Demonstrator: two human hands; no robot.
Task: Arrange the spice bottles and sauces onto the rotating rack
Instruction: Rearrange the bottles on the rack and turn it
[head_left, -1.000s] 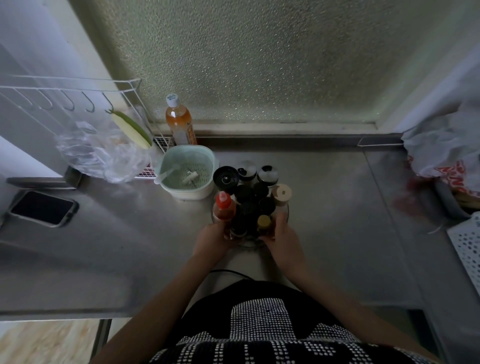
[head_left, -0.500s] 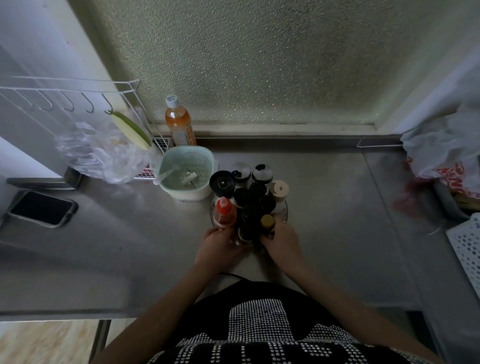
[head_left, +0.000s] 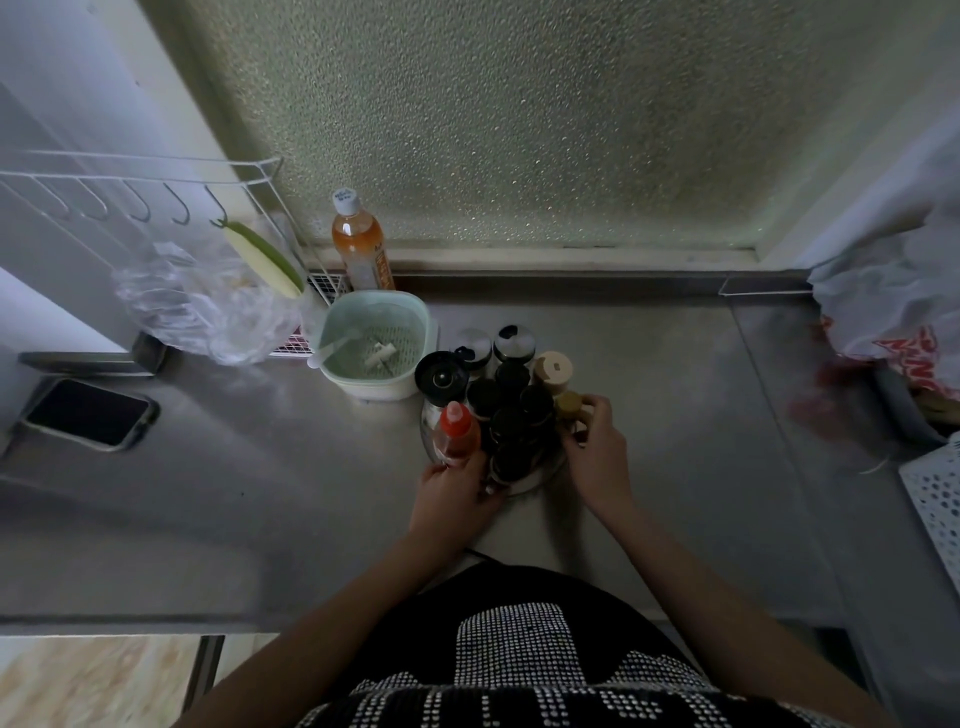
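Note:
A round clear rotating rack (head_left: 540, 478) stands on the steel counter, crowded with several dark-capped spice bottles (head_left: 511, 423). A red-capped sauce bottle (head_left: 457, 431) stands at its left edge, and my left hand (head_left: 457, 493) is wrapped around its base. A small yellow-capped bottle (head_left: 569, 405) sits at the rack's right edge, with my right hand (head_left: 597, 452) closed on it. A beige-lidded jar (head_left: 553, 369), a black grinder top (head_left: 440, 375) and two silver-lidded shakers (head_left: 493, 345) fill the far side.
A pale green colander bowl (head_left: 376, 343) stands just left of the rack, an orange drink bottle (head_left: 361, 244) behind it. A phone (head_left: 88, 413) lies far left under a wire hook rack (head_left: 156, 187). A plastic bag (head_left: 904, 296) and white perforated tray (head_left: 935, 499) sit at the right.
The yellow-capped bottle has shifted from the rack's near side round to its right edge, and my right hand followed it. My left hand stays at the red-capped bottle.

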